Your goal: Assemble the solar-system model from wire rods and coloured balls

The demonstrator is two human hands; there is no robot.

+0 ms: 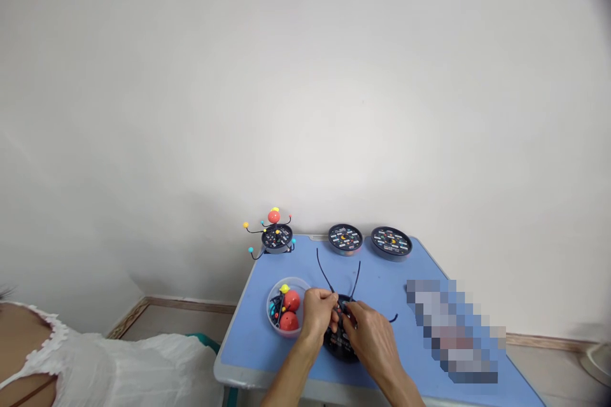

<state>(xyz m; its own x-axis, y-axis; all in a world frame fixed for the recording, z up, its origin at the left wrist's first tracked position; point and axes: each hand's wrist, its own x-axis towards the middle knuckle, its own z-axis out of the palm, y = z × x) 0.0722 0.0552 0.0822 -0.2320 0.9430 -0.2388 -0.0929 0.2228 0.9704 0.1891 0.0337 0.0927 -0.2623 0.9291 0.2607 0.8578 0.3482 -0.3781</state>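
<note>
A black round base (340, 348) printed with small pictures lies on the blue table (382, 286), partly hidden under my hands. My left hand (319, 315) is closed in a pinch near the lower end of a thin black curved rod (323, 273). My right hand (375, 332) bends over the base, its fingers closed at the middle, where the part they grip is hidden. Another black rod (356, 280) rises beside the right fingers. A dark rod tip (394, 318) sticks out past the right hand.
Left of my hands, a clear round tub (268, 315) holds red balls, a yellow piece and small parts. At the back stand a planet model (273, 217) and two round discs (345, 238). A pixelated object lies right. A person in white (138, 362) is at left.
</note>
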